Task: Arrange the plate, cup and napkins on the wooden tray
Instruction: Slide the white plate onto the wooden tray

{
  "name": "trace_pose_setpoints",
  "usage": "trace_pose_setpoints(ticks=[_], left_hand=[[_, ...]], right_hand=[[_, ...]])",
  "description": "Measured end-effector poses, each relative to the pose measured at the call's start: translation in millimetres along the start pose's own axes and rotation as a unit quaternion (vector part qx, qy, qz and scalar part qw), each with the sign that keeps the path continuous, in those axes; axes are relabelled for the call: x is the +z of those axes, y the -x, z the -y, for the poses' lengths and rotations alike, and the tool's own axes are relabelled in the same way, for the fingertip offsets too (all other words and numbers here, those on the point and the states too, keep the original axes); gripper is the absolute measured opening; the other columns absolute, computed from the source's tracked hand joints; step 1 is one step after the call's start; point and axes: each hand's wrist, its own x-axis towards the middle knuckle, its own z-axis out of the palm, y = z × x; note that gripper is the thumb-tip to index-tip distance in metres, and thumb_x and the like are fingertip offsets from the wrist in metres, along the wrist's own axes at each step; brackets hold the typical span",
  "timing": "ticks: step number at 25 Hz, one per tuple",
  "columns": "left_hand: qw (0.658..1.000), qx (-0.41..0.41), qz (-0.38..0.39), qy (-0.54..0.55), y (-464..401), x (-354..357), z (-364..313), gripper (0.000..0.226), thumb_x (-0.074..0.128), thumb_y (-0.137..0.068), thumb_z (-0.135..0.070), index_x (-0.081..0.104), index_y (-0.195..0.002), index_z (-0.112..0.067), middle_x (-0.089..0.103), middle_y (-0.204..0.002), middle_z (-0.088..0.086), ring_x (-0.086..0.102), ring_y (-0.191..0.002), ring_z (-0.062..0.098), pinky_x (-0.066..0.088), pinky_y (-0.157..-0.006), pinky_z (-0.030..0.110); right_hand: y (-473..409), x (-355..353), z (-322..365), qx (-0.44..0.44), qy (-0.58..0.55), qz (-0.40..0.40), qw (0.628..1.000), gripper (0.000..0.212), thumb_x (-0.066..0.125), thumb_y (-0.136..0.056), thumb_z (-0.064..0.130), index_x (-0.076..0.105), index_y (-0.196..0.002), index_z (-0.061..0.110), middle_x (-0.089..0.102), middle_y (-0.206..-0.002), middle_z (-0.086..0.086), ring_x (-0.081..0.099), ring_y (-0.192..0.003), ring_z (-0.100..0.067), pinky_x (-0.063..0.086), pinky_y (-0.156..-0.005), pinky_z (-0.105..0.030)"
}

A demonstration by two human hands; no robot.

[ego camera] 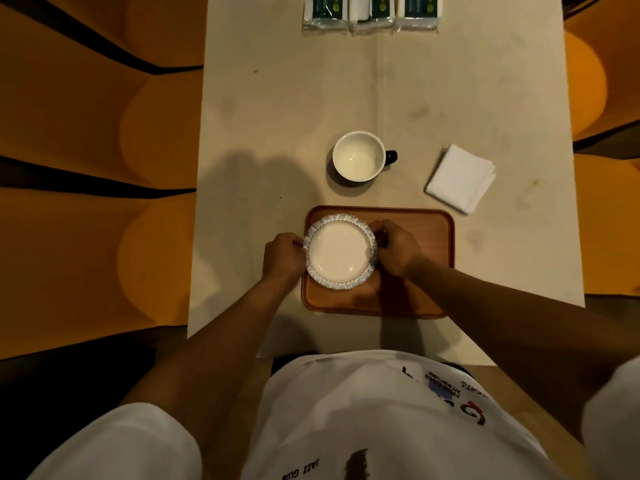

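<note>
A white plate [340, 251] with a blue patterned rim is over the left half of the wooden tray [420, 265]. My left hand [281, 255] grips the plate's left edge and my right hand [394, 245] grips its right edge. Whether the plate rests on the tray or hovers just above it, I cannot tell. Beyond the tray stands an empty cup [360, 156], white inside, with a dark handle pointing right. A stack of folded white napkins [460, 178] lies on the table to the tray's upper right.
Three wrapped napkin packs [370, 12] lie at the far edge of the beige table [277, 133]. Orange seats [86, 133] flank the table on both sides. The tray's right half is bare.
</note>
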Motion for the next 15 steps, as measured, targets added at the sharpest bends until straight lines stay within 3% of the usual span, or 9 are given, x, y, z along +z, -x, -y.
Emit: trace_pose_setpoints(ticks=[5,11,15], left_hand=[[1.0,0.003,-0.016,-0.01,0.4,3.1,1.5,0.02,0.056,-0.089,-0.007,0.073,-0.098,-0.008,0.074,-0.101,0.013,0.067,-0.092,0.029,0.044,-0.071,0.025],[1.0,0.0,-0.016,-0.009,-2.2,4.3,7.6,0.021,0.057,-0.09,-0.008,0.073,-0.103,-0.007,0.074,-0.104,0.015,0.068,-0.096,0.03,0.045,-0.074,0.026],[1.0,-0.012,-0.006,-0.002,-3.3,7.4,9.9,0.022,0.058,-0.09,-0.011,0.072,-0.106,-0.007,0.073,-0.106,0.015,0.067,-0.098,0.03,0.047,-0.075,0.027]], right_hand=[[0.7,4.1,-3.5,-0.005,-0.003,0.001,1.0,0.037,0.069,-0.076,0.004,0.058,-0.109,0.017,0.061,-0.093,0.006,0.059,-0.085,-0.015,0.048,-0.068,-0.027],[-0.5,7.7,-2.3,-0.002,-0.015,0.007,1.0,0.035,0.066,-0.078,0.003,0.057,-0.108,0.018,0.061,-0.094,0.005,0.057,-0.083,-0.014,0.045,-0.065,-0.023],[-2.1,7.5,-3.9,0.014,-0.02,0.021,0.999,0.037,0.067,-0.076,0.004,0.057,-0.108,0.02,0.063,-0.096,0.004,0.06,-0.088,-0.017,0.05,-0.068,-0.027]])
